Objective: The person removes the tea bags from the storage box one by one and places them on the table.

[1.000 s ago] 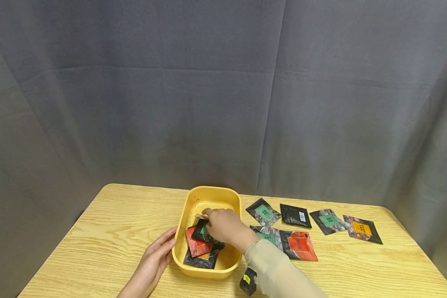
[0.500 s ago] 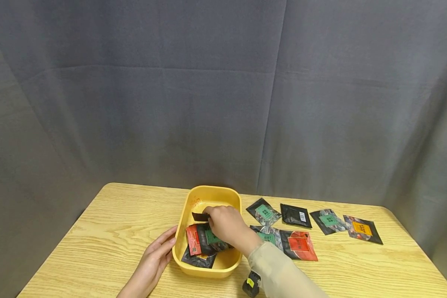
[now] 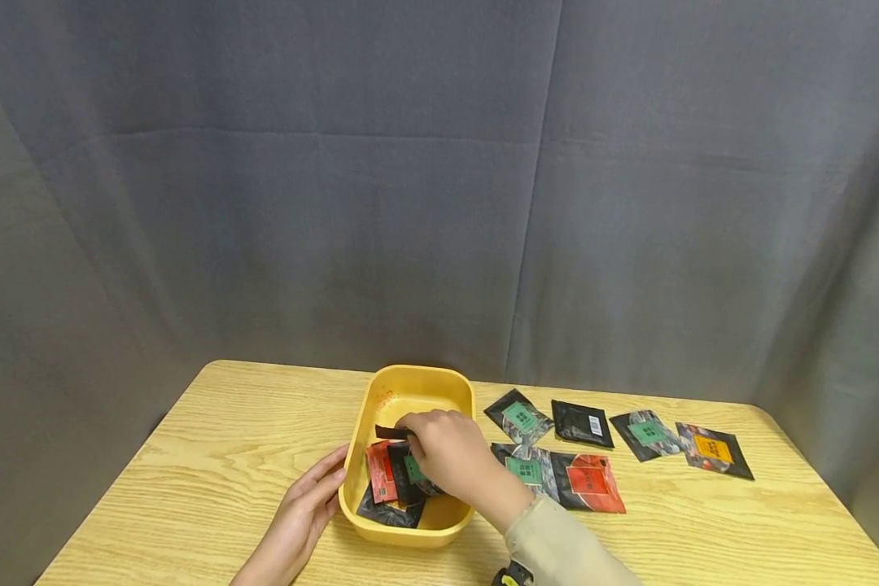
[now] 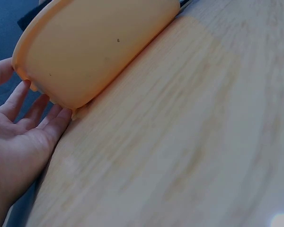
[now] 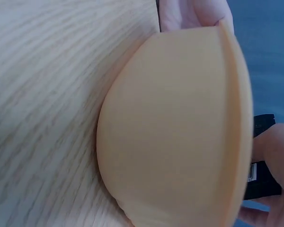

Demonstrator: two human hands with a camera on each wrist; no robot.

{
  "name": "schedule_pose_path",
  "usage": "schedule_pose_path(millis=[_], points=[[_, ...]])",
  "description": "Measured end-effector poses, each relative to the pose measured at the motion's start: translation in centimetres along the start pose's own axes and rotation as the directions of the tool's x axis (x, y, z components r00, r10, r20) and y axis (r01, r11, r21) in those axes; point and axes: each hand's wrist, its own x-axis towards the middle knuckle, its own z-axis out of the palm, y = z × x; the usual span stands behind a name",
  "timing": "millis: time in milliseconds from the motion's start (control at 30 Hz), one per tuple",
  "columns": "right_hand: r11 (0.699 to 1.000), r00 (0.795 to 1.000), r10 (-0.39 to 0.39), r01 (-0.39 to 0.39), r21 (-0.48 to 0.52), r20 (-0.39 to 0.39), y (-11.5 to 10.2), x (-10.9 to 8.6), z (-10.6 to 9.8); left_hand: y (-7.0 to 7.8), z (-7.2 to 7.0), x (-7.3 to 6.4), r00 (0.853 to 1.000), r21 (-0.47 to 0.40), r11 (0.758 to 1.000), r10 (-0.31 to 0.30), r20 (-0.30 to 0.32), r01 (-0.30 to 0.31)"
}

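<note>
A yellow plastic bin (image 3: 410, 537) stands on the wooden table with several sachets inside. My left hand (image 3: 300, 509) rests against its left side; in the left wrist view the fingertips touch the outer wall near the rim. Over the middle of the bin, my right hand (image 3: 457, 460) pinches a black sachet (image 3: 391, 432), whose barcode label shows in the right wrist view. Below that hand lie a red sachet (image 3: 382, 476), a black sachet with a green label (image 3: 408, 480), and a dark sachet (image 3: 381, 510) at the bottom. The right fingertips are partly hidden.
Right of the bin, several flat sachets lie on the table: green-labelled ones (image 3: 520, 417), a plain black one (image 3: 582, 424), a red one (image 3: 589, 483) and an orange-labelled one (image 3: 714, 450). A grey curtain (image 3: 410, 203) hangs behind the table.
The right hand has taken hold of a black sachet in the bin, and its forearm has shifted slightly right. Sachets beneath it have moved about. The left hand stays put.
</note>
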Motion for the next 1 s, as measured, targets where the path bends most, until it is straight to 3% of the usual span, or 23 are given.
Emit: schedule_pose_path(millis=[433, 733, 1000], points=[[1.0, 0.991, -0.026, 0.028, 0.01, -0.134, -1.0, -2.8, -1.6, 0.0, 0.0, 0.1, 1.0, 0.006, 1.0, -0.004, 0.003, 0.004], [0.997, 0.963, -0.079, 0.073, -0.034, -0.258, -1.0, -4.4, -2.3, -0.1, -0.1, 0.1, 1.0, 0.008, 1.0, -0.001, 0.01, 0.001], [0.991, 0.95, -0.131, 0.127, -0.031, -0.284, -0.7, -5.7, -3.3, 0.0, -0.1, 0.1, 1.0, 0.012, 1.0, -0.008, 0.014, 0.008]])
